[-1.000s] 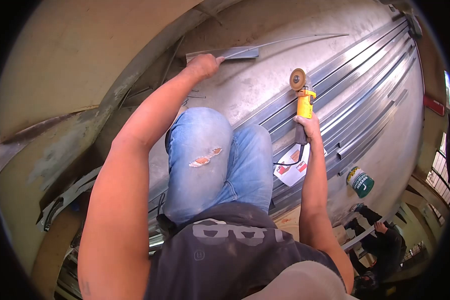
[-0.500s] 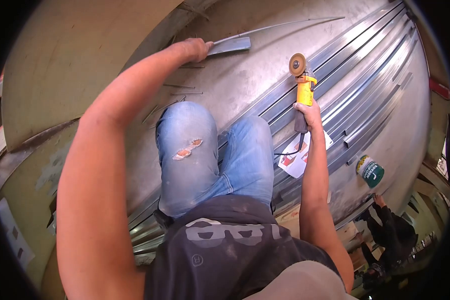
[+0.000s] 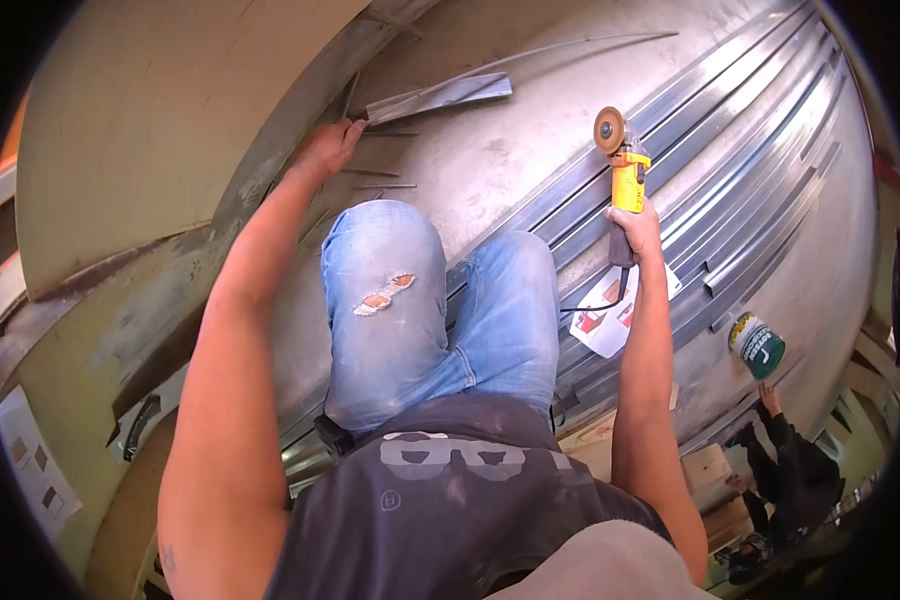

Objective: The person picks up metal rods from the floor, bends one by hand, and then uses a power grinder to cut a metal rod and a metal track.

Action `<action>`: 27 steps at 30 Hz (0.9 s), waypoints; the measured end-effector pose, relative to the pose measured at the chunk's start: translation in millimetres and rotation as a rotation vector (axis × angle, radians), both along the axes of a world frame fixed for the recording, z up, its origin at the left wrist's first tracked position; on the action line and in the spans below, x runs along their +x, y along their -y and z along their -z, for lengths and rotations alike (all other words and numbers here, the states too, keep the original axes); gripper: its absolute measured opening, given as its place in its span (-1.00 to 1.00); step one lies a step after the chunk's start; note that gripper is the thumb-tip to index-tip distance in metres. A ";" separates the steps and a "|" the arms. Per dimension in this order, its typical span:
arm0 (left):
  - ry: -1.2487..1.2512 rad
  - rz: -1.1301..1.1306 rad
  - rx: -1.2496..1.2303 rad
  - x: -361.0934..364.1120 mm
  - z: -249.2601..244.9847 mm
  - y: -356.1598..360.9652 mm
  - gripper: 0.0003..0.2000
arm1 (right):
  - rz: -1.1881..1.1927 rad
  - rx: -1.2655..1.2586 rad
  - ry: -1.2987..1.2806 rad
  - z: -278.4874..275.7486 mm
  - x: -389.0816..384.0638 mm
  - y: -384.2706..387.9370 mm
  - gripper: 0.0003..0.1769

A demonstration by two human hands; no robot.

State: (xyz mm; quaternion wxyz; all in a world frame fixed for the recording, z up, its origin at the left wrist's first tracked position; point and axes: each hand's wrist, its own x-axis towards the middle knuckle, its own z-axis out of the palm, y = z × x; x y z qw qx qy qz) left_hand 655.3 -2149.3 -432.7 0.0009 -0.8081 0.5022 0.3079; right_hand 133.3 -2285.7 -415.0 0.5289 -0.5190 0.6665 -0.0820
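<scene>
My right hand (image 3: 638,228) grips a yellow and black angle grinder (image 3: 628,185) round its rear body. The brown disc (image 3: 609,130) sits at the top, pointing away from me, and a black cord trails from the lower end. My left hand (image 3: 335,147) is low beside the left end of a short metal channel (image 3: 440,98) on the floor. Its fingers are bunched together, and the fingertips meet or nearly meet the channel's end; whether they grip anything is hidden. Behind the channel, a long thin metal strip (image 3: 570,43) curves off to the right.
Long metal profiles (image 3: 660,135) lie in rows across the floor. A printed sheet (image 3: 610,335) rests on them beneath the cord. A green and white bucket (image 3: 756,345) stands at the right; beyond it is a person in dark clothing (image 3: 805,465). A curved panel (image 3: 160,120) rises at left.
My left hand has moved left and nearer to me, from over the short channel to its left end. The grinder stays in my right hand; the whole view shifts slightly.
</scene>
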 end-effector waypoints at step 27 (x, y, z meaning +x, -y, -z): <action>-0.059 0.023 0.007 -9.7 44.5 13.9 -0.46 | -0.396 -0.138 -0.245 26.1 104.7 90.5 -0.41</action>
